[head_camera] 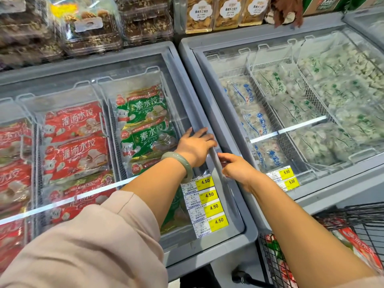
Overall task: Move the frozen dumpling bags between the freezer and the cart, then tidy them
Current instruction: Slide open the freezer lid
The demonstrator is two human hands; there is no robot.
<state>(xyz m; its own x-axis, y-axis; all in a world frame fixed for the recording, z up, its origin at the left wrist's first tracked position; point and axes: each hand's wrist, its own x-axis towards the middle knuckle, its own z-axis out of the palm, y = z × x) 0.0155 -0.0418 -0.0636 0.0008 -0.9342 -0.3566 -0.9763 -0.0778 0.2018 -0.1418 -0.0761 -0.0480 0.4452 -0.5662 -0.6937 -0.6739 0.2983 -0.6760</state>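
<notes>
A grey chest freezer [232, 244] fills the left half of the view under a glass sliding lid. Beneath the glass lie green dumpling bags [145, 113] in the right basket and red dumpling bags [74, 142] in the baskets to the left. My left hand [195, 148], with a pale green bangle on its wrist, grips the grey handle bar [217, 163] on the lid's right edge. My right hand [239, 169] touches the same bar just below it, fingers curled around it. A black wire cart [353, 217] at the bottom right holds red and green bags [361, 248].
A second grey freezer [187, 59] on the right holds pale bags with blue and green print in wire baskets. Yellow price tags [212, 206] are stuck on the left lid's corner. Boxed pastries and snack packs [93, 28] line the shelf behind both freezers.
</notes>
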